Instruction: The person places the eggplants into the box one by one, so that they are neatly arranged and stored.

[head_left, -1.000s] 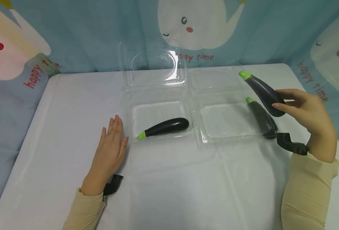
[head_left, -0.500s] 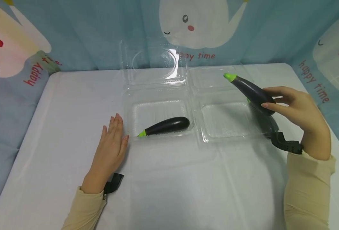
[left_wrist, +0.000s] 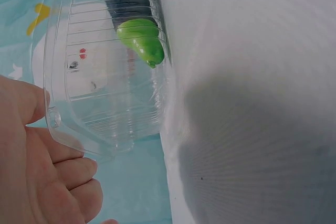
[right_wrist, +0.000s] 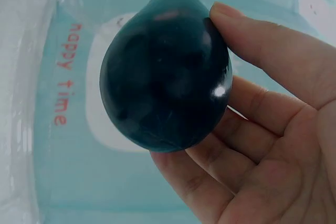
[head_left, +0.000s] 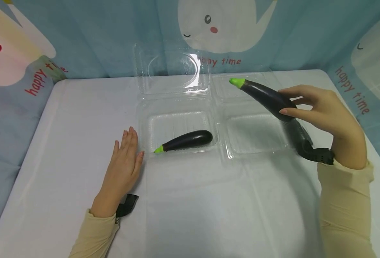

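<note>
My right hand [head_left: 325, 111] grips a dark purple eggplant [head_left: 264, 96] by its rounded end, green stem end pointing left, above the right clear plastic clamshell box [head_left: 252, 136]. In the right wrist view, thumb and fingers wrap the side of the eggplant's fat end [right_wrist: 163, 77]. My left hand [head_left: 120, 172] lies with fingers straight beside the left clear box [head_left: 177, 122]; in the left wrist view its fingertips are right at the box's rim [left_wrist: 50, 103]. Inside that box lies another eggplant [head_left: 188, 140], green tip toward my left hand.
A third eggplant [head_left: 297, 133] lies at the right box's right side, partly hidden behind the held one and my wrist. Both boxes have raised lids, the left lid [head_left: 173, 68] standing against a blue curtain [head_left: 112, 39]. A white cloth covers the table [head_left: 193, 215].
My right hand has carried its eggplant leftward and slightly up, from the table's right side to over the right box. The left hand has stayed in place.
</note>
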Action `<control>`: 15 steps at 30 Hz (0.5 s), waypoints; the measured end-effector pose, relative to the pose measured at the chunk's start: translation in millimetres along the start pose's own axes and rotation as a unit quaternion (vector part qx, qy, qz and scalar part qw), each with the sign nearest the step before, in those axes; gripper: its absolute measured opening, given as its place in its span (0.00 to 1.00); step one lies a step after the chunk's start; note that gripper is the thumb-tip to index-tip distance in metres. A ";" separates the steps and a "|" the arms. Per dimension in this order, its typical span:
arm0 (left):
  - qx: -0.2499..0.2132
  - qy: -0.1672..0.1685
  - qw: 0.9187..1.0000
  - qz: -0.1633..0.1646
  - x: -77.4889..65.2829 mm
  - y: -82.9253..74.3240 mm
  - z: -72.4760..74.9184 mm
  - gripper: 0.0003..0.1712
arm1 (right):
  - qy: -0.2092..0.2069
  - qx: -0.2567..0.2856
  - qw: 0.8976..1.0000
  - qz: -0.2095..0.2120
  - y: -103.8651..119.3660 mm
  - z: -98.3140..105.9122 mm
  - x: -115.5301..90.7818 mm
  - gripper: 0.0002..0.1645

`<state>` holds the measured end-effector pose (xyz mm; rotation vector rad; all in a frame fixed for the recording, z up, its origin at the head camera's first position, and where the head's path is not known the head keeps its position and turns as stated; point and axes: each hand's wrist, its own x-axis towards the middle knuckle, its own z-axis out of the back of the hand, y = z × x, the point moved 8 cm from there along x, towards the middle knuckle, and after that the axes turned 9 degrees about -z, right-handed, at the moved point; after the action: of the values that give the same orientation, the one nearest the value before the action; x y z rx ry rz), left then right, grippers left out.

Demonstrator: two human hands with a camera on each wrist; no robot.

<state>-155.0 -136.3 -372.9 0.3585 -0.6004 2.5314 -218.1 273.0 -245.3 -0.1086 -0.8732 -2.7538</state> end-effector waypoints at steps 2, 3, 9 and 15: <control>-0.001 0.003 1.000 0.002 -0.1 0.2 -0.4 0.34 | 0.003 -0.002 1.000 0.027 8.4 -0.9 3.1 0.26; -0.001 0.005 1.000 0.003 -0.3 0.3 -0.6 0.34 | 0.004 -0.002 0.999 0.035 11.7 -1.2 4.8 0.26; 0.002 0.007 1.000 0.005 -0.9 -0.1 -0.3 0.34 | 0.029 0.016 0.998 0.058 29.2 -7.5 13.8 0.28; 0.003 0.005 1.000 0.003 -0.8 -0.4 0.2 0.34 | 0.071 -0.007 0.996 0.059 45.1 -24.0 26.0 0.27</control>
<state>-154.1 -136.5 -372.9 0.3475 -0.5919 2.5401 -231.5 218.1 -236.0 0.0327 -0.7847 -2.6212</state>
